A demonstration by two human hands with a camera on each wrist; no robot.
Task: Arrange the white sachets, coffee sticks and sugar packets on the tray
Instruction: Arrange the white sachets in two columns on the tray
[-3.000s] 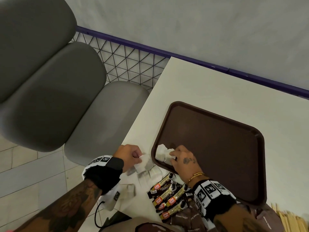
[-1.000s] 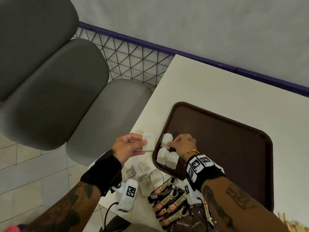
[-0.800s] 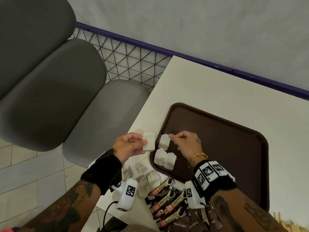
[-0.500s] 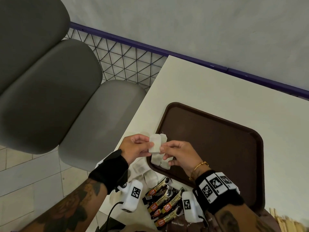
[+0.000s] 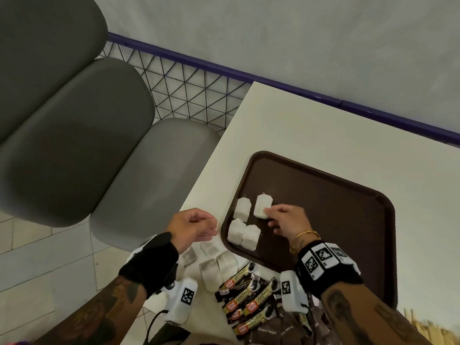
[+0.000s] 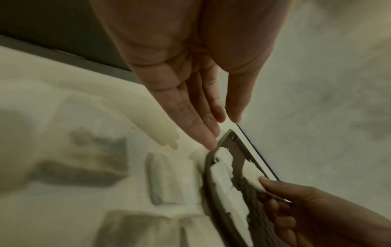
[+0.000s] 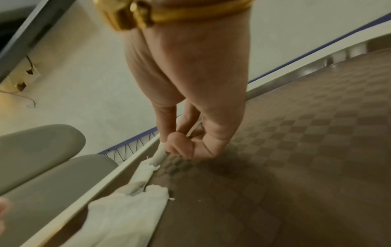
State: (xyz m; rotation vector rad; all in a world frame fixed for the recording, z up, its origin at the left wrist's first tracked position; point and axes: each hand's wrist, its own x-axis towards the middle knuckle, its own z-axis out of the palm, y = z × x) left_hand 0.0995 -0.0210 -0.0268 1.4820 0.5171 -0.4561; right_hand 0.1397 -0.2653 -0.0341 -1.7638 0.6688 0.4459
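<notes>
My right hand (image 5: 286,221) pinches a white sachet (image 5: 262,205) at its near corner, on the brown tray (image 5: 348,207) beside three others (two rows of two). My left hand (image 5: 191,226) hovers empty, fingers relaxed, above loose sachets (image 5: 216,266) on the table (image 5: 286,120). Coffee sticks (image 5: 249,300) lie nearer me, off the tray.

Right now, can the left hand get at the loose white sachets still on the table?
Probably yes: the left hand hovers empty just above the loose sachets beside the tray, nothing between them.
</notes>
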